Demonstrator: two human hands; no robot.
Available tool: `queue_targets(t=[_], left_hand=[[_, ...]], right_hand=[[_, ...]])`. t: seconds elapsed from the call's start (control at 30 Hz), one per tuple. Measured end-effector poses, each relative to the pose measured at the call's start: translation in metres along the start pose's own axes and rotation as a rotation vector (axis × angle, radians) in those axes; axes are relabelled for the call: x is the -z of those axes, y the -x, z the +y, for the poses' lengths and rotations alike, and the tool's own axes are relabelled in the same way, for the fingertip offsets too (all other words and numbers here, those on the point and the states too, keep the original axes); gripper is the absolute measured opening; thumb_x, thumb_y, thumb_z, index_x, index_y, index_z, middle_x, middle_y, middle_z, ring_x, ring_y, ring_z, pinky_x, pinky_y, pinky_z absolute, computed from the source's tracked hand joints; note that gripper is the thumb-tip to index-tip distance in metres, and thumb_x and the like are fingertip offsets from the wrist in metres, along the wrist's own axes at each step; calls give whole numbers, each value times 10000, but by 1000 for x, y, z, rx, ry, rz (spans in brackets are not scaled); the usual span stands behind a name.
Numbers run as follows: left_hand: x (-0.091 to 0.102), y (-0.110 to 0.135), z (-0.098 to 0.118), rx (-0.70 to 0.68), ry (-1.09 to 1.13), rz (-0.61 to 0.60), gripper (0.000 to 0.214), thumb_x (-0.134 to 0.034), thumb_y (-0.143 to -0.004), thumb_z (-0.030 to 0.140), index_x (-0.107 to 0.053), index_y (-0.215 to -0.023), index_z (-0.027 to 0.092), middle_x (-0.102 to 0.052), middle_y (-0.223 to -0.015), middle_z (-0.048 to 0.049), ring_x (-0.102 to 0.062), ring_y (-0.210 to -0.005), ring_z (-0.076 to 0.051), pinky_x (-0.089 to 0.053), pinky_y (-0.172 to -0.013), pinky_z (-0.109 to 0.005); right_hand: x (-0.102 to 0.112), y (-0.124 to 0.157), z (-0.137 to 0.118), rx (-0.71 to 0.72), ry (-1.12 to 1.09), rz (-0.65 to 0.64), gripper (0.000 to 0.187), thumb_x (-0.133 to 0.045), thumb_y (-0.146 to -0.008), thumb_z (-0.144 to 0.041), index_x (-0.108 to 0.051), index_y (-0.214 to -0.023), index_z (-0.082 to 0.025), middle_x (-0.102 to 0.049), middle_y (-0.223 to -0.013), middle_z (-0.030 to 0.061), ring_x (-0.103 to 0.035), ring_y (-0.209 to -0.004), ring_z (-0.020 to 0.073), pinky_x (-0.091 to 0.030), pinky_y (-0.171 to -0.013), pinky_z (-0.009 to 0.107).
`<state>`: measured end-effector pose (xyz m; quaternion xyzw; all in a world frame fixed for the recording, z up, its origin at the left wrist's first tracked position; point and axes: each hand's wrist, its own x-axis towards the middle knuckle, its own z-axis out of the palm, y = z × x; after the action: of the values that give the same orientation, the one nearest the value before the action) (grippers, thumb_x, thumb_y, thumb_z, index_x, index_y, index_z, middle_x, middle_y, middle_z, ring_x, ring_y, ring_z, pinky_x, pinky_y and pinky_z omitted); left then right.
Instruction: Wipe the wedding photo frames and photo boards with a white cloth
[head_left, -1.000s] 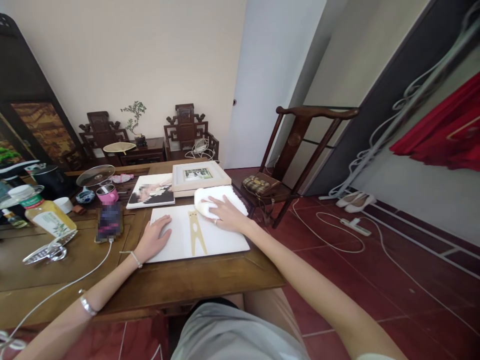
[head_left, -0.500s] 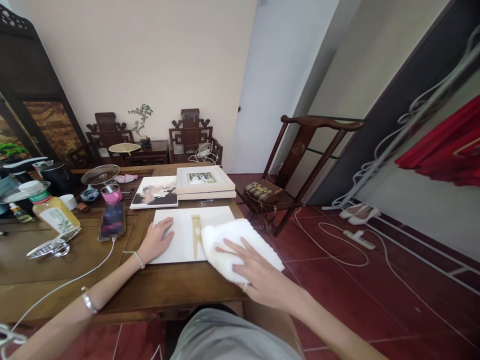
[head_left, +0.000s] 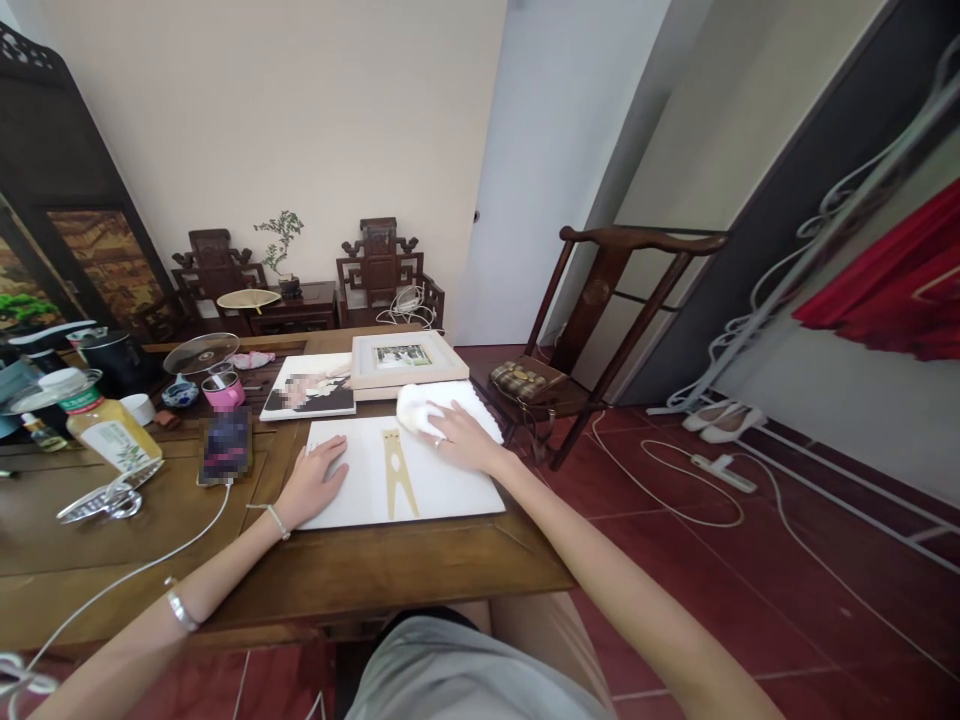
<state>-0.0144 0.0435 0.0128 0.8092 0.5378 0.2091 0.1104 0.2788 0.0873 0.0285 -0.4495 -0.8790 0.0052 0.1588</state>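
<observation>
A white board (head_left: 457, 490) with a tan, two-legged cat shape (head_left: 400, 475) lies flat near the table's edge. My left hand (head_left: 315, 480) rests on its left side, palm down and fingers out, holding nothing. At the board's far right corner, my right hand (head_left: 461, 436) presses on a white fluffy cloth (head_left: 412, 410), fingers bent over it. The cloth overhangs the board's right edge and reaches close to the framed picture (head_left: 409, 358). Part of the cloth is hidden under my right hand.
Left of the board are a phone (head_left: 226, 445) on a white cable, scissors (head_left: 112, 498), a yellow bottle (head_left: 112, 435) and a pink cup (head_left: 223, 390). A photo panel (head_left: 311, 388) lies behind. A wooden chair (head_left: 592, 300) holding a bag (head_left: 525, 382) stands at right.
My right hand has moved the cloth away from me and slightly left, from the board's near right side to its far right corner, uncovering the cat shape's right leg. My left hand stays put.
</observation>
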Motion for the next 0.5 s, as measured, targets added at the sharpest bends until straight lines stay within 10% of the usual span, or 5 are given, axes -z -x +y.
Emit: queue_targets(t=[0.5], left_hand=[[1, 1, 4, 1, -29, 3, 437, -396, -903, 337, -545, -1289, 197, -476, -1418, -92, -413, -1325, -271, -189, -1133, -548]], right_hand=[[32, 105, -76, 43, -162, -103, 227, -434, -921, -236, -654, -943, -181, -592, -1259, 160, -331, -1365, 252, -200, -1135, 512]])
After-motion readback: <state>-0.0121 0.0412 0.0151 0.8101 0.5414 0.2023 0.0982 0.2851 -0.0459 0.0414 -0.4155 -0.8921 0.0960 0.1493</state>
